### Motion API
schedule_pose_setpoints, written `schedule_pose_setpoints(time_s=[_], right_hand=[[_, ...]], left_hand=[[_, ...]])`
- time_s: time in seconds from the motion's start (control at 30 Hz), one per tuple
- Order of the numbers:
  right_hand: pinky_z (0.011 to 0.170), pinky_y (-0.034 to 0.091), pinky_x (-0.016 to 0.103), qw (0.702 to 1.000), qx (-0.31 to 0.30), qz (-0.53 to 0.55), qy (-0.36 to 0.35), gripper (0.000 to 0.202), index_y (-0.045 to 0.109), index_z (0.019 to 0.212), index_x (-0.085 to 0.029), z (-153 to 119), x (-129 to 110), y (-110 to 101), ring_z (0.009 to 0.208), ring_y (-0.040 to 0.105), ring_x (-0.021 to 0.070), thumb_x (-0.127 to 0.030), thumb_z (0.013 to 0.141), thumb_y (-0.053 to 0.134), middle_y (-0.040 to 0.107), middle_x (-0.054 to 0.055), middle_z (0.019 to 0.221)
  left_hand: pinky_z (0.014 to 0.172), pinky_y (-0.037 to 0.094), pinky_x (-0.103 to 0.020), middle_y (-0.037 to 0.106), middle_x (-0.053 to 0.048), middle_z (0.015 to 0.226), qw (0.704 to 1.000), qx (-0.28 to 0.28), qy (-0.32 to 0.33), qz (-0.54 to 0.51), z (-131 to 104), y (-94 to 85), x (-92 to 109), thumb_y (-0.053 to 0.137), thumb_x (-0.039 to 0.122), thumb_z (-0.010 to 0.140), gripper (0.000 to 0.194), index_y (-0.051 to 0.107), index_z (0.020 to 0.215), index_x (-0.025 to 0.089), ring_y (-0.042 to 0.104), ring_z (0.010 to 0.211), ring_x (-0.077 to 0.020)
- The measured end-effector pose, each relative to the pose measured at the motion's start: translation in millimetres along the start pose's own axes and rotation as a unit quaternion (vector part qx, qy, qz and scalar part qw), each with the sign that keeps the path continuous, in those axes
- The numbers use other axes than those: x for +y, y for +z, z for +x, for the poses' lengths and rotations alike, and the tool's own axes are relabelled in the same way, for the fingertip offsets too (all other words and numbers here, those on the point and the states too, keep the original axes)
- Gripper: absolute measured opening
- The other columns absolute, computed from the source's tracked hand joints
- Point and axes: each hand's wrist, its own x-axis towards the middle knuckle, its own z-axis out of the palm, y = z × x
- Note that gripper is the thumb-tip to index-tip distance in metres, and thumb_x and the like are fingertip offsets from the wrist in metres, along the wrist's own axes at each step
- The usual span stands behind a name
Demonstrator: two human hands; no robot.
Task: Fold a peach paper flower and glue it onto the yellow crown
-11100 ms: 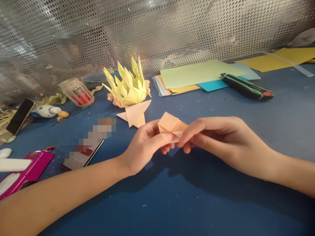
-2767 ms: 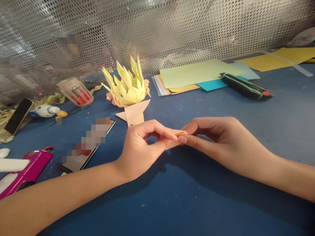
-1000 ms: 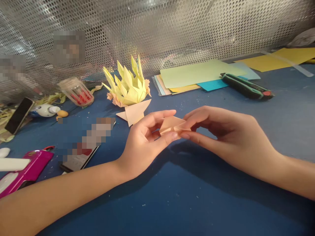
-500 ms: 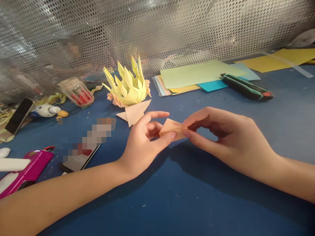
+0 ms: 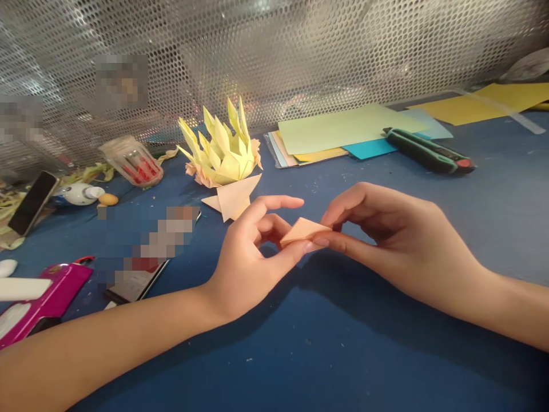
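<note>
A small piece of folded peach paper (image 5: 303, 230) is held between both hands above the blue table. My left hand (image 5: 253, 257) pinches its left and near edge between thumb and curled fingers, while the index finger stretches out above it. At the right corner, my right hand (image 5: 394, 240) grips the paper with thumb and forefinger. Just beyond my left hand lie pale peach folded paper pieces (image 5: 234, 197). Behind them stands a yellow origami flower (image 5: 225, 151) with pointed petals and a peach base.
Coloured paper sheets (image 5: 330, 133) lie at the back, with a dark green utility knife (image 5: 429, 153) partly on them. Leftward are a phone (image 5: 141, 277), a glass jar (image 5: 132, 163), a white bottle (image 5: 79, 193) and a magenta tool (image 5: 55, 297). A perforated metal panel (image 5: 300, 57) borders the table.
The peach paper has tilted and now shows a flatter, triangular outline. My right thumb has shifted left along its near edge, closer to my left thumb.
</note>
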Motion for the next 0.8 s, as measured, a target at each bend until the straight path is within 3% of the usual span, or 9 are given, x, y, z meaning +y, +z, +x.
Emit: schedule_pose_setpoints(time_s=[0.27, 0.5, 0.67, 0.8], right_hand=[[0.06, 0.052, 0.022, 0.999, 0.025, 0.014, 0.034, 0.026, 0.059, 0.085, -0.026, -2.2, 0.1, -0.1, 0.068, 0.071, 0.0106, -0.037, 0.084, 0.082, 0.07, -0.007, 0.076], [0.056, 0.049, 0.027, 0.998, 0.033, -0.045, 0.028, 0.029, 0.058, 0.085, -0.027, -4.9, 1.4, 0.7, 0.064, 0.067, 0.0143, -0.047, 0.085, 0.079, 0.069, -0.005, 0.075], [0.054, 0.047, 0.026, 0.996, 0.038, -0.077, 0.007, 0.027, 0.06, 0.084, -0.026, -4.4, 2.4, 1.9, 0.064, 0.064, 0.0133, -0.045, 0.084, 0.08, 0.067, -0.004, 0.076], [0.053, 0.047, 0.025, 0.995, 0.002, -0.101, -0.008, 0.013, 0.065, 0.083, -0.027, -3.2, -0.7, 0.9, 0.06, 0.062, 0.0117, -0.035, 0.089, 0.074, 0.07, -0.004, 0.074]], left_hand=[[0.07, 0.055, -0.018, 0.077, 0.007, 0.075, 0.998, 0.016, -0.039, -0.039, 0.8, 0.2, 3.0, 0.089, 0.022, 0.08, 0.036, 0.068, 0.109, 0.026, 0.074, 0.072, -0.0105], [0.057, 0.05, -0.017, 0.072, 0.006, 0.069, 1.0, -0.002, -0.016, -0.013, 2.0, -1.3, 2.0, 0.08, 0.027, 0.089, 0.018, 0.069, 0.102, 0.022, 0.069, 0.064, -0.0095], [0.071, 0.056, -0.021, 0.074, 0.004, 0.081, 0.999, -0.005, -0.023, -0.024, -0.9, 0.6, 1.9, 0.075, 0.023, 0.092, 0.027, 0.062, 0.116, 0.025, 0.072, 0.077, -0.0123], [0.077, 0.057, -0.026, 0.062, 0.007, 0.072, 0.999, -0.009, -0.004, -0.032, -3.8, 1.0, 0.4, 0.071, 0.017, 0.093, 0.033, 0.054, 0.12, 0.027, 0.069, 0.074, -0.0128]])
